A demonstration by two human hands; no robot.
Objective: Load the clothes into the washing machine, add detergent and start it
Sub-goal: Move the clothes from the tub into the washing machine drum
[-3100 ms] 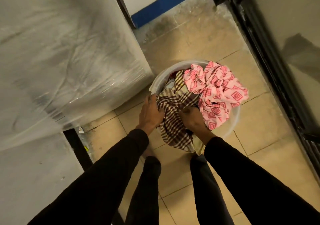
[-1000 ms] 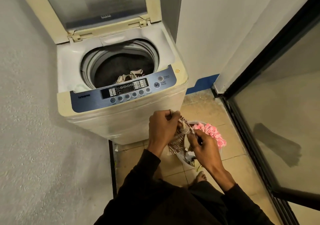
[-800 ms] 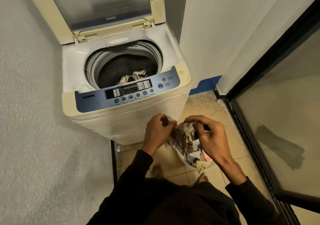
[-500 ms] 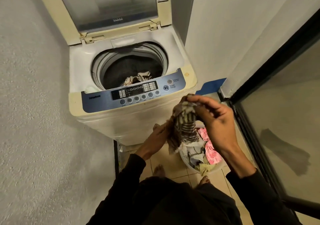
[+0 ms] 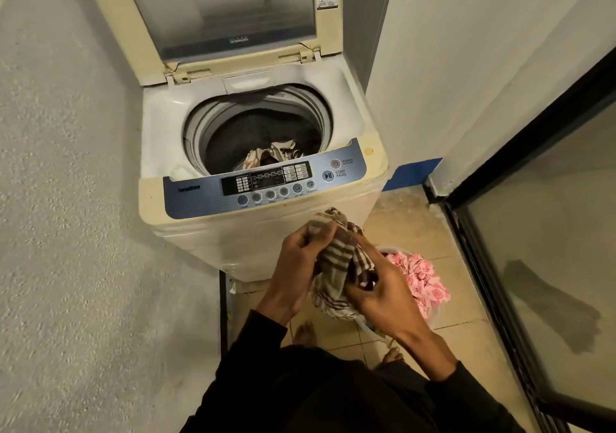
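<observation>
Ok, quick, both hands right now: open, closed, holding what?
Left hand: closed on the brown striped cloth, gripping its upper left part.
Right hand: closed on the same cloth, fingers curled into its lower right.

Control panel (image 5: 263,185): "TurboDrum", "POWER", "START PAUSE".

Beige tiled floor (image 5: 413,229): cream top-loading washing machine (image 5: 266,239) at far-left corner, white round plastic basin (image 5: 433,321) just beside, 2 bare feet (image 5: 305,331) near.
</observation>
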